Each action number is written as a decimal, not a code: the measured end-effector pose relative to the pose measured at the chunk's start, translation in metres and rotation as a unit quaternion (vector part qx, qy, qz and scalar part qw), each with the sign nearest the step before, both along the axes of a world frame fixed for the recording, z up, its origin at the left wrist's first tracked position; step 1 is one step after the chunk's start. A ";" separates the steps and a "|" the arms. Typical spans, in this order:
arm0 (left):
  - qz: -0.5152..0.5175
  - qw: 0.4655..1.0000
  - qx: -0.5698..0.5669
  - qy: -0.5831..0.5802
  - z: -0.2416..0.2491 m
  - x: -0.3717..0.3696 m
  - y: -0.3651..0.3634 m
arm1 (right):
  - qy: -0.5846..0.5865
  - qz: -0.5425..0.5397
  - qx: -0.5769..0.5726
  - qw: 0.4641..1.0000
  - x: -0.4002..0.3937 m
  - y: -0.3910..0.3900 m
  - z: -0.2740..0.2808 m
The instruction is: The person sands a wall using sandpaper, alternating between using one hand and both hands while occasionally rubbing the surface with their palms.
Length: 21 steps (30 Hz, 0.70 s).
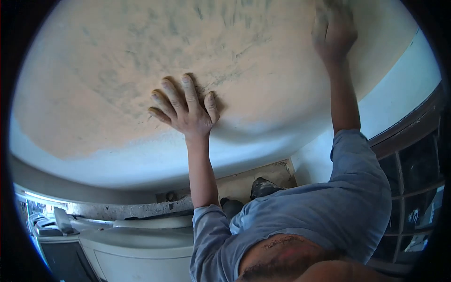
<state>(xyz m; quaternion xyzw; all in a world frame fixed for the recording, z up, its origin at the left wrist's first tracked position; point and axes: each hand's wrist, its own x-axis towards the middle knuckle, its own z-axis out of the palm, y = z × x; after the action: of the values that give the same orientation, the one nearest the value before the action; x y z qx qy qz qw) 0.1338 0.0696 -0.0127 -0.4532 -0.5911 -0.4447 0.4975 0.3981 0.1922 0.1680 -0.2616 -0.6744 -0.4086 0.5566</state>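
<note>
My left hand (191, 113) lies flat against a pale wall (155, 162), fingers spread and thumb out to the right. Its fingertips carry a yellowish-tan coating. Around it the wall wears a broad tan, powdery-looking layer (117, 113) with grey-green smudges and streaks. Higher up on the right, my right hand (334, 33) is over the same tan layer, near its right side. That hand is blurred, and the upper frame edge is close to its fingers, so I cannot make out their pose or whether they hold anything.
A dark-framed window or door with panes (413, 188) stands on the right. At the lower left is a pale, boxy piece of furniture or appliance (141, 256), with grey objects (49, 224) on it. Below the wall, a dark shoe (264, 187) shows on the floor.
</note>
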 end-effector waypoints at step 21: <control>0.013 0.999 0.038 0.004 -0.069 0.051 0.007 | -0.153 0.006 0.091 0.984 0.057 -0.013 -0.154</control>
<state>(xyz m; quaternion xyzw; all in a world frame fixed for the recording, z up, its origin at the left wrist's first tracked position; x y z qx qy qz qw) 0.1852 0.0770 -0.0821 -0.4286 -0.5773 -0.4584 0.5224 0.4553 0.1790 0.0144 -0.1407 -0.7129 -0.5002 0.4709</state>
